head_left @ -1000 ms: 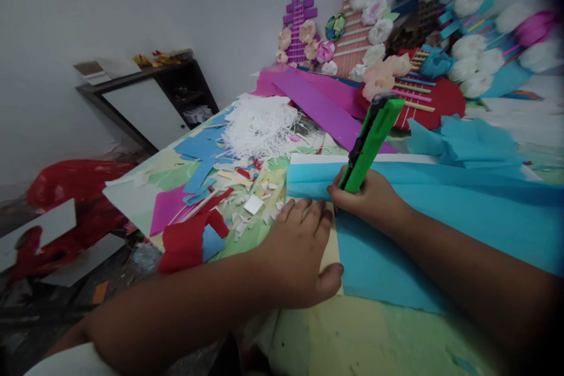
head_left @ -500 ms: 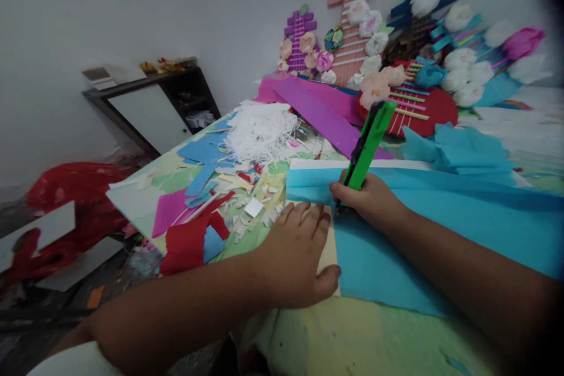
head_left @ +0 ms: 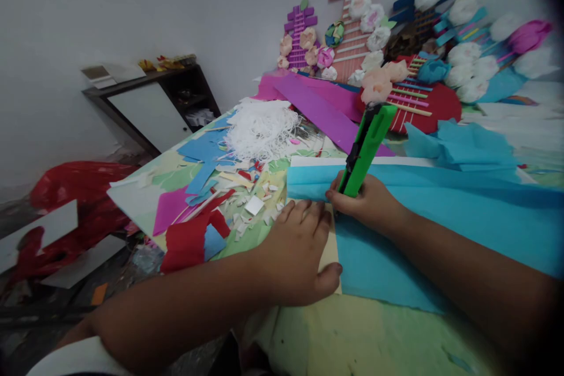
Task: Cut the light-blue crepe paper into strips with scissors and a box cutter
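My right hand (head_left: pixel 369 202) is closed round a green utility knife (head_left: pixel 365 150), held steeply with its tip down at the left edge of a large light-blue crepe paper sheet (head_left: pixel 440 217). My left hand (head_left: pixel 296 252) lies flat, fingers stretched out, pressing a cream card (head_left: pixel 329 249) that sits beside and partly under the blue sheet's edge. The knife tip is hidden behind my fingers.
Paper scraps (head_left: pixel 207 200) in blue, red and pink litter the table's left part, with a heap of white shreds (head_left: pixel 259 126). Purple paper strips (head_left: pixel 321 106) and paper-flower decorations (head_left: pixel 396 41) stand at the back. A dark side table (head_left: pixel 150 100) and red bag (head_left: pixel 74 200) are left.
The knife and my right hand shifted only slightly along the blue paper's edge. My left hand has stayed flat on the card.
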Tool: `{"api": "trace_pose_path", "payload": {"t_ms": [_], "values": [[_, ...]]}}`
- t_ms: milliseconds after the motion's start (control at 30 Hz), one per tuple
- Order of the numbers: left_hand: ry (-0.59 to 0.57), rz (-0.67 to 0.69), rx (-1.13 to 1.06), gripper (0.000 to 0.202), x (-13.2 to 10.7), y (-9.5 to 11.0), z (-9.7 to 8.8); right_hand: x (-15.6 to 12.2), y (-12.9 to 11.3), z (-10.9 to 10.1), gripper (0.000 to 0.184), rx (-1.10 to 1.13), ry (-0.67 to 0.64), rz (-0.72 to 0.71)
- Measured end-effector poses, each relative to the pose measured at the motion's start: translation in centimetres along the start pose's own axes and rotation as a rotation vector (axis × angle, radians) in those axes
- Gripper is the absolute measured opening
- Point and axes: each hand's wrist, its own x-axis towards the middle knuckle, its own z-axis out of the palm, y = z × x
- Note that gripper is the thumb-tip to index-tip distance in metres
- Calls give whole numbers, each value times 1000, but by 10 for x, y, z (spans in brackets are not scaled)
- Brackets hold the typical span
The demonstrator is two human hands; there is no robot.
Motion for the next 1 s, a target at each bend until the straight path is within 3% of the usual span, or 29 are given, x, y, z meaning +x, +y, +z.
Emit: {"api": "trace_pose_path", "payload": {"t_ms": [233, 500, 1000], "values": [[3, 1, 4, 69, -1, 0, -1, 3, 2, 0, 27, -39, 26, 63], [3, -9, -4, 69, -2, 1, -2, 2, 9, -2, 30, 119, 42, 36], [-7, -2, 11, 69, 0, 1, -2, -4, -2, 1, 26, -74, 40, 16]]}}
